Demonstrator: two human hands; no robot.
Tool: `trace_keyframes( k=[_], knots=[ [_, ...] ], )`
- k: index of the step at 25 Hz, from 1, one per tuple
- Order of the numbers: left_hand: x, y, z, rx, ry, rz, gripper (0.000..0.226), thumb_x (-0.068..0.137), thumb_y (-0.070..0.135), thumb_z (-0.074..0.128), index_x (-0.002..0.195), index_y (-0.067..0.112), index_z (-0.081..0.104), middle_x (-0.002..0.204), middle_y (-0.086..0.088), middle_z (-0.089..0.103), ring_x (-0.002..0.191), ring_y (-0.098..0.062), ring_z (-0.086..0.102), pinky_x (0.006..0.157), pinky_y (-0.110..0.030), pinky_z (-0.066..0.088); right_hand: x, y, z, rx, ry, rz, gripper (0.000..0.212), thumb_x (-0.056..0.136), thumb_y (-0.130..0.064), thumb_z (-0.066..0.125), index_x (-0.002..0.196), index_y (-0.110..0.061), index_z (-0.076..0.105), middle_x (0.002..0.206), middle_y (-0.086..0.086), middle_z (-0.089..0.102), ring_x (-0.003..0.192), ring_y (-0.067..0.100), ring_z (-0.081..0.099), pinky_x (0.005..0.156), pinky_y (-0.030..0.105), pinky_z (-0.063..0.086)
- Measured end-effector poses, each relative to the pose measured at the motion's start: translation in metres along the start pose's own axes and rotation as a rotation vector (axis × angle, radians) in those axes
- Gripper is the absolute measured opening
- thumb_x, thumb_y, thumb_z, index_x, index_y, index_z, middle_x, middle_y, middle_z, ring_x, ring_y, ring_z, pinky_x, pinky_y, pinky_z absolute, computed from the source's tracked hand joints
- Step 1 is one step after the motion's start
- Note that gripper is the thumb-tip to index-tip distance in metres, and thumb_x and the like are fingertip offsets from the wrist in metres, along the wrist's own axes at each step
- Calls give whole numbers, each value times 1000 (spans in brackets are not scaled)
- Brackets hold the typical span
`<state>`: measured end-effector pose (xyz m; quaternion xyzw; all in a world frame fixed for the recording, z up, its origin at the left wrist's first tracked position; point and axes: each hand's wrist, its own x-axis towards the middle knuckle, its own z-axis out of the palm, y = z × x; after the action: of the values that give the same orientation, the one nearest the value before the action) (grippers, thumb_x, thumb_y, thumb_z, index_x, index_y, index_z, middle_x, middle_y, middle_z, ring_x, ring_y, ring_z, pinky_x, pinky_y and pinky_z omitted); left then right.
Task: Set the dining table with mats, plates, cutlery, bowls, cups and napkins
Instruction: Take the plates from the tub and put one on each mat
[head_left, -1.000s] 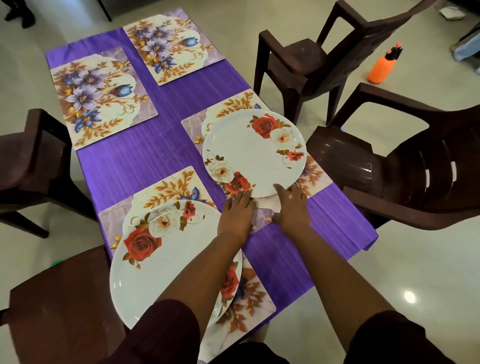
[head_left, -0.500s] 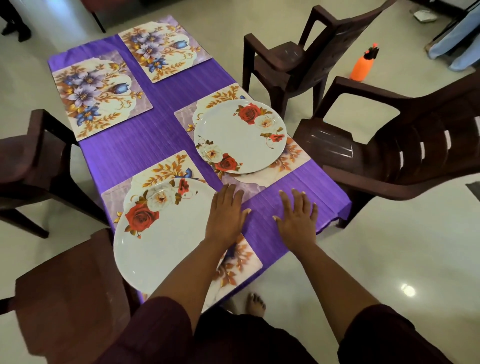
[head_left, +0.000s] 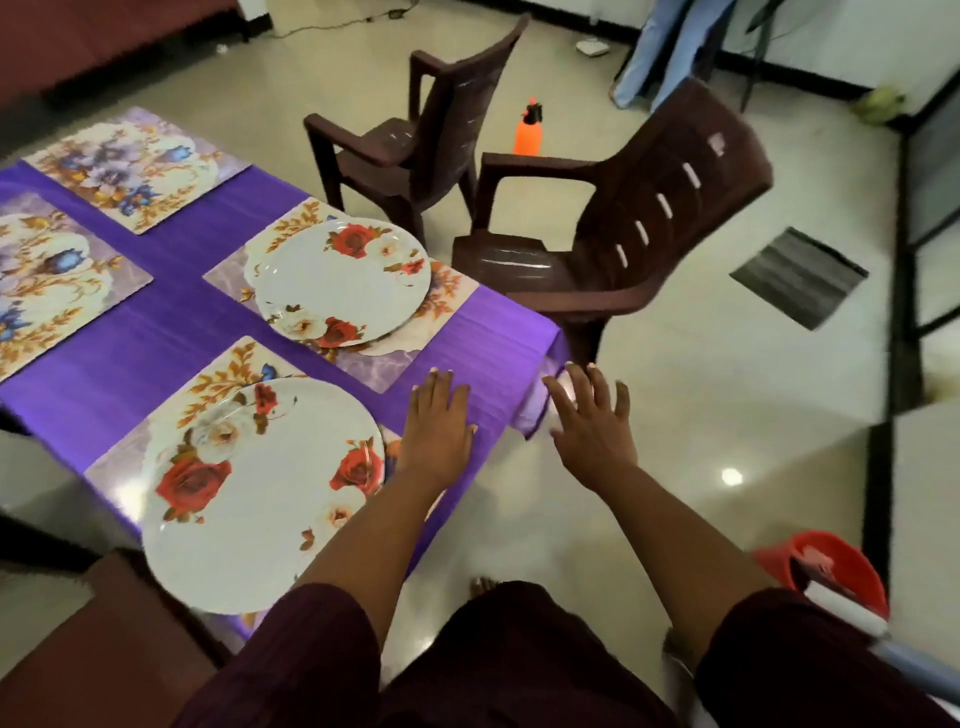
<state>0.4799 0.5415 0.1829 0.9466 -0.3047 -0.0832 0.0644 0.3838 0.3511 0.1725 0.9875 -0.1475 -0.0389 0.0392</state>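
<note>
**Over the table's near corner: both hands flat, holding nothing**

Left hand (head_left: 439, 434) is hovering palm-down over the purple tablecloth (head_left: 156, 332), fingers straight and close together, just beside the near plate's right rim. Right hand (head_left: 592, 423) is hanging past the table corner over the floor, fingers spread wide. Can't tell whether the left is touching the cloth.

Near plate (head_left: 244, 499) is sitting at 9 o'clock of the left hand on its mat (head_left: 218, 382), its front rim overhanging the table edge. Far plate (head_left: 340, 283) is lying at 11 o'clock on the second mat (head_left: 447, 291), which is reaching almost to the right table edge. Two bare floral mats (head_left: 130, 166) are lying at 10 o'clock, frame blurred there.

Brown chair (head_left: 623, 234) is standing at 1 o'clock, near the corner; second chair (head_left: 410, 150) is behind it, orange bottle (head_left: 529, 132) on the floor between. Open tile at 3 o'clock. Red bucket (head_left: 831, 571) at 5 o'clock.

No readable writing.
</note>
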Motion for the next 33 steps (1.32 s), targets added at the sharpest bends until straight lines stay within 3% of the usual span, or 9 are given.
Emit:
trace_keyframes(
  k=[3, 7, 10, 13, 16, 23, 28, 33],
  knots=[
    [-10, 19, 11, 103, -44, 152, 64, 101, 31, 43, 155, 16, 12, 163, -12, -1, 150, -31, -2, 120, -46, 5, -58, 22, 4, 22, 4, 182, 89, 70, -35, 80, 143, -25, 31, 148, 11, 33, 135, 37, 35, 103, 62, 34],
    [-44, 58, 38, 84, -51, 328, 71, 95, 26, 52, 155, 15, 16, 162, -13, 7, 150, -33, 4, 119, -49, 8, -152, 41, 16, 63, -76, 522, 81, 90, -35, 59, 153, -29, 8, 159, 7, 8, 146, 34, 11, 114, 59, 14],
    [-75, 94, 65, 144, -107, 445, 70, 96, 30, 49, 155, 14, 14, 162, -13, 9, 150, -31, 3, 119, -47, 8, -225, 49, 23, 96, -137, 715, 78, 94, -37, 51, 154, -29, 1, 162, 7, 2, 148, 33, 5, 116, 57, 10],
    [-109, 143, 91, 125, -146, 586, 66, 98, 31, 46, 154, 14, 15, 160, -12, 13, 149, -31, 6, 119, -44, 11, -307, 59, 31, 147, -226, 882, 79, 92, -36, 53, 154, -29, 5, 161, 8, 3, 147, 32, 8, 116, 57, 10],
    [-140, 196, 111, 107, -195, 771, 62, 98, 25, 47, 152, 14, 20, 158, -11, 18, 148, -30, 10, 120, -42, 14, -374, 69, 35, 350, -211, 1129, 74, 91, -32, 53, 152, -28, 11, 159, 9, 6, 146, 34, 8, 117, 57, 8],
    [-206, 341, 145, 5, -382, 1105, 58, 91, 18, 57, 145, 9, 38, 151, -14, 34, 143, -32, 26, 116, -41, 23, -511, 95, 52, 614, -166, 1600, 65, 88, -29, 61, 144, -24, 28, 149, 8, 23, 137, 35, 26, 111, 55, 23],
    [-229, 424, 180, 101, -517, 1178, 53, 94, 25, 53, 144, 15, 38, 151, -10, 33, 142, -27, 25, 114, -38, 23, -558, 150, 76, 697, -164, 1663, 64, 88, -30, 61, 144, -24, 32, 148, 10, 31, 135, 35, 33, 110, 54, 30],
    [-212, 514, 199, 302, -706, 1097, 63, 96, 35, 53, 150, 15, 26, 155, -13, 23, 142, -33, 23, 113, -42, 27, -580, 228, 104, 925, -95, 1623, 63, 88, -25, 66, 143, -22, 35, 142, 13, 40, 128, 34, 42, 103, 44, 40]
  ],
)
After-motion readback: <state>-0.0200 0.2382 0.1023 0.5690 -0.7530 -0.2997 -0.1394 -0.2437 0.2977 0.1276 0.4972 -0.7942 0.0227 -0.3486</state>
